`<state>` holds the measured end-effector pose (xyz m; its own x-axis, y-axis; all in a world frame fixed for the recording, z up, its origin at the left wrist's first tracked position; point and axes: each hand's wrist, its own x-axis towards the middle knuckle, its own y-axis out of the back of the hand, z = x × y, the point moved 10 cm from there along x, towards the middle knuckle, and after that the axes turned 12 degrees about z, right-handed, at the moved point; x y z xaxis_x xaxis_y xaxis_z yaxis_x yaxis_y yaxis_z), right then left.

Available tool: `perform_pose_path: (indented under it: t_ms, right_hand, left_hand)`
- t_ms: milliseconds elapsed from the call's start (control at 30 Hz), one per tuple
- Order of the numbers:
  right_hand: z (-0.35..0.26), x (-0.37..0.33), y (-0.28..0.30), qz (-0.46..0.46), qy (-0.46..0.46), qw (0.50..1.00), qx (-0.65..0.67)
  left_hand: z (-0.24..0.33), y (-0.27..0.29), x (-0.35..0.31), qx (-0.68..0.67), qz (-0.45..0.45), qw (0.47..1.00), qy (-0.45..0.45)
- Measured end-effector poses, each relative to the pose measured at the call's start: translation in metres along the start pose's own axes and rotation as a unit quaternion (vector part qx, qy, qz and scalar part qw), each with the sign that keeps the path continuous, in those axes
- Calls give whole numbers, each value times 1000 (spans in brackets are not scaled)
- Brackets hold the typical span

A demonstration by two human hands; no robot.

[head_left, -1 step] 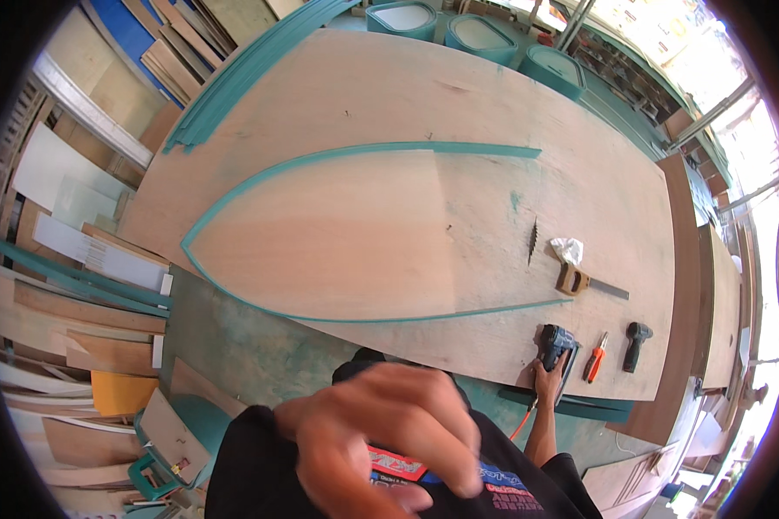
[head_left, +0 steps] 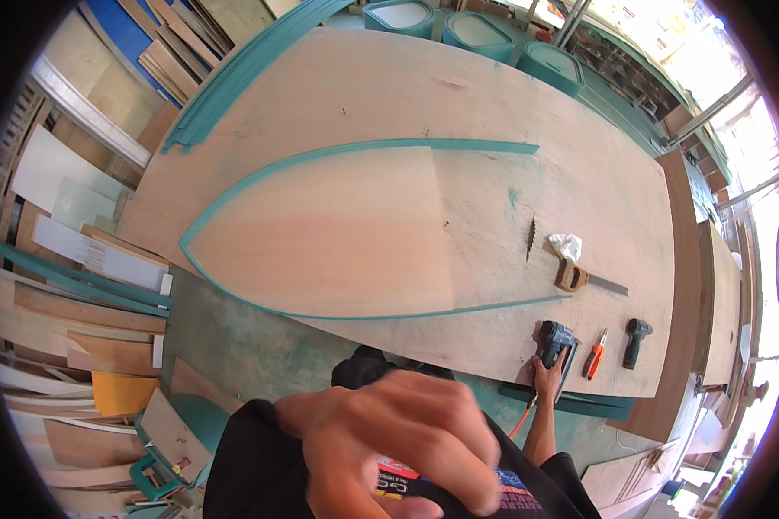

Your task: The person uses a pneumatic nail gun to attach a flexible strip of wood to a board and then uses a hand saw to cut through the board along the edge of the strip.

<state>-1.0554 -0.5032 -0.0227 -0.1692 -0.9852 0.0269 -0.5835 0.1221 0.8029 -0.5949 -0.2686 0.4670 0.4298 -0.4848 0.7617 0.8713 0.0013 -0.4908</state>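
My left hand (head_left: 407, 432) is raised close in front of my chest, its fingers loosely curled and slightly blurred. Shirt shows in the gap between thumb and fingers, and no object is visible there. At the table's near right edge, my right hand (head_left: 547, 381) grips a dark nail gun (head_left: 557, 339) with an orange air hose (head_left: 521, 421). A pointed-arch wooden panel (head_left: 329, 233) lies on the plywood tabletop (head_left: 381, 95). Teal strips (head_left: 485, 146) run along its two curved sides, their ends reaching past the panel's straight right end.
Right of the nail gun lie orange-handled pliers (head_left: 594, 356) and a dark cordless driver (head_left: 636, 343). Beyond them are a handsaw (head_left: 580, 277), a crumpled white wad (head_left: 565, 246) and a dark serrated blade (head_left: 531, 236). Long teal strips (head_left: 234, 86) are piled far left; teal tubs (head_left: 479, 36) stand behind.
My left hand has shifted a little to the right across my chest. My right hand stays on the nail gun, and the panel and strips keep their places.
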Motion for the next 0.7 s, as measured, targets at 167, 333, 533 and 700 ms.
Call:
perform_pose_path:
  t_ms: [167,333,533,700]
  right_hand:
    - [-15,-9,7,-3,-36,999,25]
    - [-23,-11,13,-2,-50,999,7]
    - [0,-2,9,45,-11,999,2]
    - [-20,-4,7,0,-41,999,-8]
  left_hand:
    - [-17,-48,9,-52,-2,997,-54]
    - [-27,-48,4,-27,28,997,65]
    - [-31,-48,-4,-8,63,997,50]
    - [-36,-52,14,-49,46,996,-51]
